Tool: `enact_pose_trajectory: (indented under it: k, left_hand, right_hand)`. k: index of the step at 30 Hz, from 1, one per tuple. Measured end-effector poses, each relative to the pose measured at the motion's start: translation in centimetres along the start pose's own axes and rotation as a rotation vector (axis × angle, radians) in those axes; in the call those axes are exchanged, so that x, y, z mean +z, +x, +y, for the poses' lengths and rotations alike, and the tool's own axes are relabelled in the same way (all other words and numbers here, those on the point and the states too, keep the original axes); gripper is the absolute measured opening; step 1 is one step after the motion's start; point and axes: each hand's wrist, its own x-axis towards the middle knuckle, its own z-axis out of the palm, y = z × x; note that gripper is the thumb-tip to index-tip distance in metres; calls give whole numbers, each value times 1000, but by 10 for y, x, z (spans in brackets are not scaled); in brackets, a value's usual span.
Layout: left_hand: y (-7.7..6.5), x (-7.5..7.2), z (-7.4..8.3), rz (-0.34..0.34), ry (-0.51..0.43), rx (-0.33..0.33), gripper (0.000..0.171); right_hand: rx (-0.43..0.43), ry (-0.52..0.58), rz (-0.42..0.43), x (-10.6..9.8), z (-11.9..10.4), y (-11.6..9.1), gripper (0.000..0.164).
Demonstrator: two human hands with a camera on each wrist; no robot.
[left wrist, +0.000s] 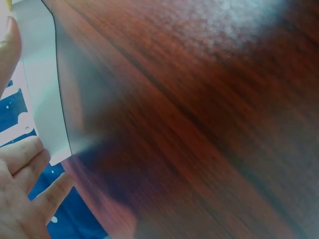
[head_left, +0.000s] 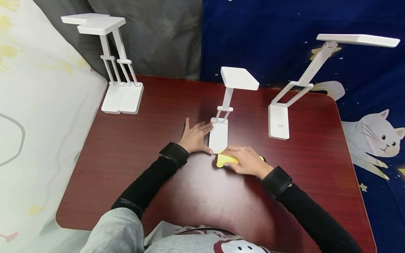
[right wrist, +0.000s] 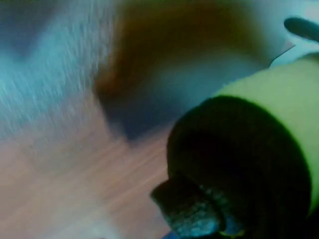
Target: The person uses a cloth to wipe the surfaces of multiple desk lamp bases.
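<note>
A small white folding desk lamp [head_left: 218, 137] stands upright in the middle of the table, its head tilted over the back. My left hand [head_left: 195, 137] has its fingers spread and touches the left side of the lamp's base; in the left wrist view the fingers [left wrist: 47, 196] lie along the white base [left wrist: 45, 84]. With curled fingers my right hand [head_left: 245, 160] grips a yellow handheld thing [head_left: 225, 160] with a dark end, close to the base's near edge. In the right wrist view its pale yellow body [right wrist: 279, 89] and round black part [right wrist: 234, 159] appear; its kind is unclear.
Two similar white lamps [head_left: 121, 96] stand side by side at the back left of the dark red table [head_left: 142, 154]. Another white lamp [head_left: 278, 121] stands at the right, its head reaching over the table's back right corner. Grey and blue cloth [head_left: 262, 31] hangs behind.
</note>
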Motion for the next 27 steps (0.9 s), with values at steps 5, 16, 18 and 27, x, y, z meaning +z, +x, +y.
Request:
enact_pose_trajectory:
  k: [5,16,18,27]
  left_hand:
    - [-1,1,-1,-11,-3,-4,110]
    - [0,5,3,-9,-5,0,110]
    - [1,6,4,-9,-7,8,110]
    - [2,1,1,9,-11,-7,109]
  right_hand:
    - [58,111,-9,-6,2,-1,30]
    - [610,-305,171,-24,66,44,42]
    - [604,-350,128,-19,68,49,41]
    - [384,-393,100,-8,50,38,37]
